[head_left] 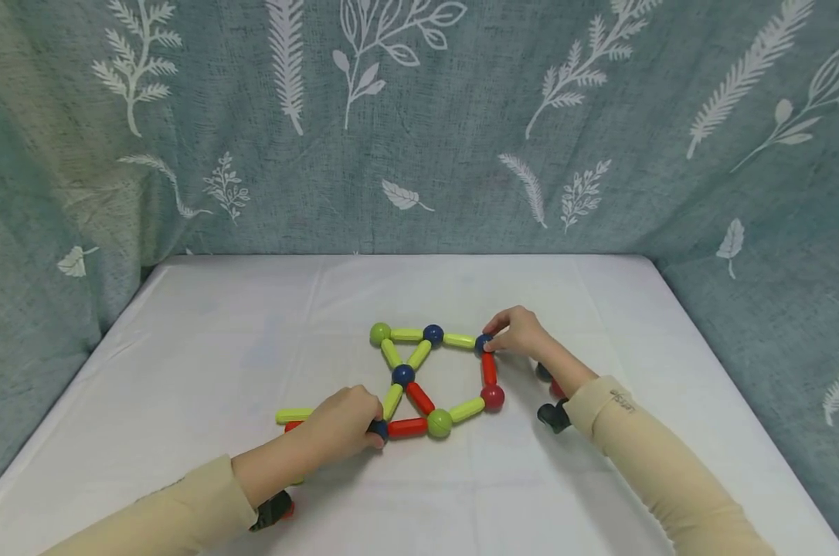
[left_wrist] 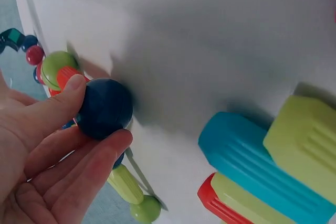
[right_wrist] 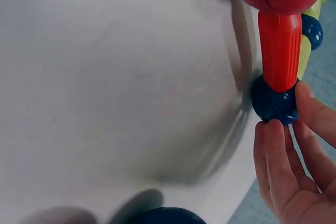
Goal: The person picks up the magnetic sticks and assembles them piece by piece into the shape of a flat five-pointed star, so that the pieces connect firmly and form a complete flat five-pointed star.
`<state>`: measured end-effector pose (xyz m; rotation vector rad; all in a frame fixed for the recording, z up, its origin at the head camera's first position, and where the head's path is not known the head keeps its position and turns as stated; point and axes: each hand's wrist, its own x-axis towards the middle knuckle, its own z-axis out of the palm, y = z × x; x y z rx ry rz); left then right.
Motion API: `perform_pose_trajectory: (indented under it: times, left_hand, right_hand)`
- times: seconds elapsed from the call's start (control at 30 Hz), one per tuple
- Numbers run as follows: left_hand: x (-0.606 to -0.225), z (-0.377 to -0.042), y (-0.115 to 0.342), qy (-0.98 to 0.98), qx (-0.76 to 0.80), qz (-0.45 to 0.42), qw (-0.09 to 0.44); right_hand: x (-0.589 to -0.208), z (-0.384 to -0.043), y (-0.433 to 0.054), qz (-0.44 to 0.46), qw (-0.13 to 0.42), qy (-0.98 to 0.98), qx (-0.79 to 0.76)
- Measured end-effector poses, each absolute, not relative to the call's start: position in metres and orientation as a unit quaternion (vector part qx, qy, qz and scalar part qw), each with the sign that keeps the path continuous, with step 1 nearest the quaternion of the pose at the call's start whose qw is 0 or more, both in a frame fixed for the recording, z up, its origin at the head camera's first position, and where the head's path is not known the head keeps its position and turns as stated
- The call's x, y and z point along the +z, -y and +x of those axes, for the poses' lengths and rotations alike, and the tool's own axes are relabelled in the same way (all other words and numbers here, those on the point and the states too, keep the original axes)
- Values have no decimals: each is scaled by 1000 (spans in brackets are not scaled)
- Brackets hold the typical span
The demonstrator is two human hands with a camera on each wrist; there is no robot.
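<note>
A flat frame of coloured rods and balls lies on the white table. My left hand (head_left: 346,421) pinches the dark blue ball (left_wrist: 105,108) at its near left corner, between thumb and fingers. At the far right corner my right hand (head_left: 520,332) pinches another dark blue ball (right_wrist: 274,98), where a red rod (right_wrist: 280,51) meets a yellow-green rod (head_left: 459,340). That red rod runs to a red ball (head_left: 492,398). A green ball (head_left: 439,423) joins the near side, and a blue ball (head_left: 403,375) sits inside the frame, linked to several rods.
Loose rods lie left of the frame, among them a blue rod (left_wrist: 262,163) and a yellow-green rod (head_left: 294,415), partly hidden by the left arm. Further balls (head_left: 544,372) sit by the right forearm. Behind the table hangs a teal leaf-patterned curtain (head_left: 419,154).
</note>
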<state>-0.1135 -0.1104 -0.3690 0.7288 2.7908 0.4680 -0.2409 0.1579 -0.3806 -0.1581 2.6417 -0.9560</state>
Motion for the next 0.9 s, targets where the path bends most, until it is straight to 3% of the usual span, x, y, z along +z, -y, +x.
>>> perform_pose_trajectory:
  times: [0.23, 0.5, 0.9]
  left_hand:
    - [-371, -113, 112, -940, 166, 275, 115]
    - [-360, -117, 138, -928, 182, 260, 197]
    - [-367, -123, 214, -956, 179, 176, 151]
  right_hand:
    - [-381, -243, -158, -53, 168, -927, -332]
    - [-381, -242, -156, -50, 170, -926, -335]
    - [-383, -242, -157, -46, 166, -921, -350]
